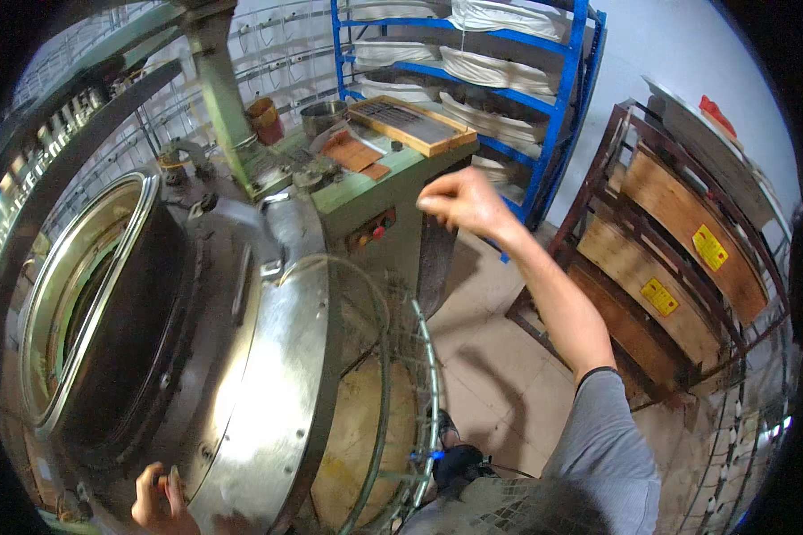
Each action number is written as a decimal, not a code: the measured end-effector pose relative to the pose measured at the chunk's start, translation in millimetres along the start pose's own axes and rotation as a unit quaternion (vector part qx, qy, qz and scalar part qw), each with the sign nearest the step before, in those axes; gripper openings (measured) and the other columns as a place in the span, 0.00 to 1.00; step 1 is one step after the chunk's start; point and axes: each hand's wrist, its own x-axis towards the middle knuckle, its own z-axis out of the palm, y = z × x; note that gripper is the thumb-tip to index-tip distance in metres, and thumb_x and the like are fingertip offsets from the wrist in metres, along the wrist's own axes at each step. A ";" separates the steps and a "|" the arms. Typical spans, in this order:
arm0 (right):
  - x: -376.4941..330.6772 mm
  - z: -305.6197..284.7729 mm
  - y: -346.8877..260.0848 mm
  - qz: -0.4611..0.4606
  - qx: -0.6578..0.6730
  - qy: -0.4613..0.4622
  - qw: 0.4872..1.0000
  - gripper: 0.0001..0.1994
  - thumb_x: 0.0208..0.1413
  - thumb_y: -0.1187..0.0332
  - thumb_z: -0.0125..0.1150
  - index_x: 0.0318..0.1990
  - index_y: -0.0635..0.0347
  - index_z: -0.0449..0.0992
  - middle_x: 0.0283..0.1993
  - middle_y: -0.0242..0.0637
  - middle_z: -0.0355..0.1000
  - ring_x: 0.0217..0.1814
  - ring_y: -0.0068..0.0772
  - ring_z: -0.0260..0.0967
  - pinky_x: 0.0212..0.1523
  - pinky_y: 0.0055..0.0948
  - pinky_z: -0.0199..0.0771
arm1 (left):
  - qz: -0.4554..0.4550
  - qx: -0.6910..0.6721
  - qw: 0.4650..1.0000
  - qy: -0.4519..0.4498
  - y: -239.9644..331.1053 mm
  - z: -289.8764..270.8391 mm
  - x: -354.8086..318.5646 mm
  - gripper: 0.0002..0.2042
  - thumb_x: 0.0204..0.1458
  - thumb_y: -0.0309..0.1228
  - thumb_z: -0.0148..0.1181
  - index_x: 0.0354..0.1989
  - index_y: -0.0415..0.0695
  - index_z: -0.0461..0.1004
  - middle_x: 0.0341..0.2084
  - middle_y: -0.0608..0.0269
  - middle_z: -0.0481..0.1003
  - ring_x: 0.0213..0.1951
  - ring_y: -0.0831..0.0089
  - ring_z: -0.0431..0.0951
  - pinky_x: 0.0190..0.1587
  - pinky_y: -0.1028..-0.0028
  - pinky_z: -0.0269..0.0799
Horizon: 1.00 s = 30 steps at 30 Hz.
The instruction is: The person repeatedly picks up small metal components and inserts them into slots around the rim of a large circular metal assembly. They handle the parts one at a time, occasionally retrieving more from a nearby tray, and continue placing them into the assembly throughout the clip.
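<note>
At the lower left, my left hand (pixel 159 504) is beside the dark metal body of a large round machine (pixel 272 392). Its fingertips are pressed together; what they hold, if anything, is too small to name. My right hand (pixel 468 203) is raised in the air, in front of the green cabinet (pixel 379 259) that carries red push buttons (pixel 377 233). Thumb and fingers are pinched together there, and nothing I can name shows between them. A shiny ring-shaped opening (pixel 49 357) tops the machine at the left, next to a curved polished steel cover.
On the cabinet lie a wooden-framed tray (pixel 459 141), brown sheets (pixel 351 152) and a metal pot (pixel 323 116). A blue rack (pixel 562 98) holds white cloth-covered bundles. At right stands a brown frame with wooden boards (pixel 656 276). A wire guard (pixel 430 357) curves around the machine.
</note>
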 end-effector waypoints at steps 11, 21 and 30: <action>256.6 -174.6 250.6 0.006 -0.296 0.094 0.951 0.10 0.50 0.68 0.68 0.40 0.58 0.88 0.39 0.48 0.84 0.44 0.44 0.84 0.48 0.39 0.82 | 0.049 0.029 0.996 0.073 119.8 154.2 -4.2 0.10 0.63 0.25 0.66 0.49 0.34 0.82 0.29 0.49 0.84 0.23 0.72 0.80 0.23 0.75 0.73; 310.2 -183.9 265.6 -0.099 -0.418 -0.282 0.858 0.15 0.48 0.75 0.68 0.45 0.60 0.86 0.42 0.48 0.84 0.45 0.47 0.83 0.46 0.41 0.80 | -0.084 0.123 0.975 0.167 129.1 202.2 11.8 0.11 0.65 0.26 0.64 0.54 0.37 0.81 0.37 0.49 0.84 0.32 0.66 0.81 0.34 0.69 0.80; 321.9 -187.8 257.5 -0.179 -0.375 -0.382 0.826 0.12 0.45 0.75 0.65 0.39 0.59 0.85 0.34 0.46 0.82 0.37 0.43 0.81 0.37 0.43 0.76 | -0.131 0.110 0.971 0.164 123.5 200.2 15.8 0.12 0.64 0.28 0.67 0.53 0.37 0.82 0.37 0.53 0.85 0.35 0.67 0.84 0.37 0.69 0.81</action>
